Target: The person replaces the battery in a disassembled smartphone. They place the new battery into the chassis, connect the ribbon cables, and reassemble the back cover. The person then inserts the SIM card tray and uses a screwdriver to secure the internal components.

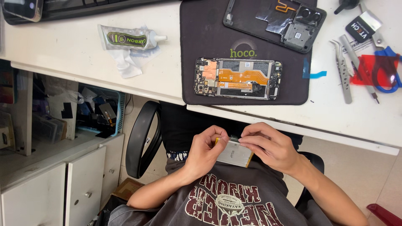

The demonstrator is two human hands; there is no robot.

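**Here, a phone battery pinched between both hands**

Here the silver phone battery (234, 154) sits over the person's lap, below the desk edge. The left hand (207, 146) grips its 9 o'clock end, fingers curled; the right hand (270, 146) pinches its 1 o'clock edge. At 12 o'clock, an opened phone (237, 78) lies on the dark mat (201, 37).

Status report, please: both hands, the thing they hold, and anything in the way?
Left hand and right hand both pinch the flat silver battery over the lap. Opened phone lies on the dark mat, apart. Nothing between the hands.
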